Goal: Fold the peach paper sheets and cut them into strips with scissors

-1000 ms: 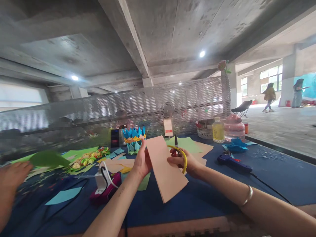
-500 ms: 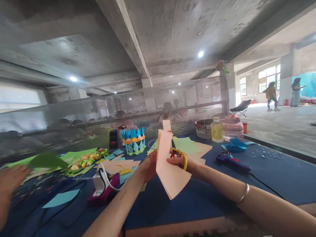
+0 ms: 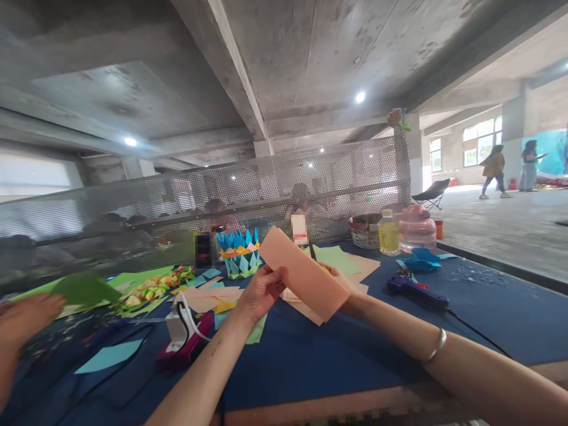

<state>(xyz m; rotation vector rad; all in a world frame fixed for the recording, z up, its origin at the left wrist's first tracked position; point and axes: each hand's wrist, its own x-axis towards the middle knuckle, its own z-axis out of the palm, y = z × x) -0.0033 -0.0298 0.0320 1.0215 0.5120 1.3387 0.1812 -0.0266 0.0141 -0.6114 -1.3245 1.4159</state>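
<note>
My left hand (image 3: 262, 291) pinches the near edge of a peach paper sheet (image 3: 304, 273) held tilted above the blue table (image 3: 337, 355). My right hand (image 3: 350, 293) is mostly hidden behind that sheet and still grips yellow-handled scissors (image 3: 313, 253), of which only the dark blade tip and a sliver of yellow show. More peach sheets (image 3: 306, 305) hang below the raised one. A metal bangle (image 3: 437, 344) sits on my right wrist.
A purple glue gun (image 3: 186, 337) lies at my left, a blue one (image 3: 410, 289) at the right. A blue paper crown (image 3: 239, 253), coloured paper scraps (image 3: 151, 284), a bottle (image 3: 389, 232) and a pink jar (image 3: 418, 228) stand further back. Another person's hand (image 3: 22, 319) rests at far left.
The peach sheet swung from upright to a low slant across my hands, now covering my right hand and most of the scissors. My left hand shifted its pinch along the edge.
</note>
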